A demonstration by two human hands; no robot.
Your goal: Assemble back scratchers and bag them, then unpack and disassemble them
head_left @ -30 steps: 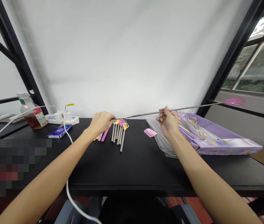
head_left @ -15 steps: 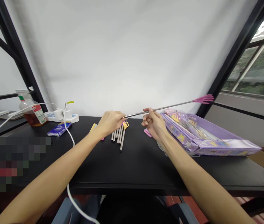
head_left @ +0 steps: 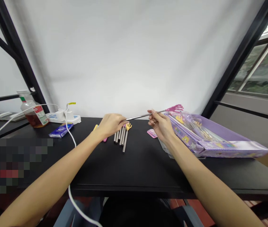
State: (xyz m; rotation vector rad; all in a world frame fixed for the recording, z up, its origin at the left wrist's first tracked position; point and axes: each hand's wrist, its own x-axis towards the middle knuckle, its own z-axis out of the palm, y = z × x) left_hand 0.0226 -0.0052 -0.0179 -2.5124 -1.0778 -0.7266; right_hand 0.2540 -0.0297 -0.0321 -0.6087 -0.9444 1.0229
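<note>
I hold a telescopic metal rod (head_left: 138, 116) with a small pink plastic hand (head_left: 176, 108) at its tip, level above the black table (head_left: 134, 167). My left hand (head_left: 110, 123) is closed round the handle end. My right hand (head_left: 161, 123) pinches the shaft a little short of the pink tip. Under the rod lie several collapsed rods (head_left: 122, 135) in a row, with yellow and pink hand tips, plus pink and yellow handles partly hidden behind my left hand.
A purple box (head_left: 219, 138) with clear bags of more rods sits to the right. A pink card (head_left: 152, 133) lies near my right hand. At the back left are a bottle (head_left: 31, 109), a power strip (head_left: 61, 118), a white cable (head_left: 71, 138) and a blue packet (head_left: 60, 130).
The rod has got much shorter: the pink tip has come in from far right to just past my right hand, which slid left towards my left hand.
</note>
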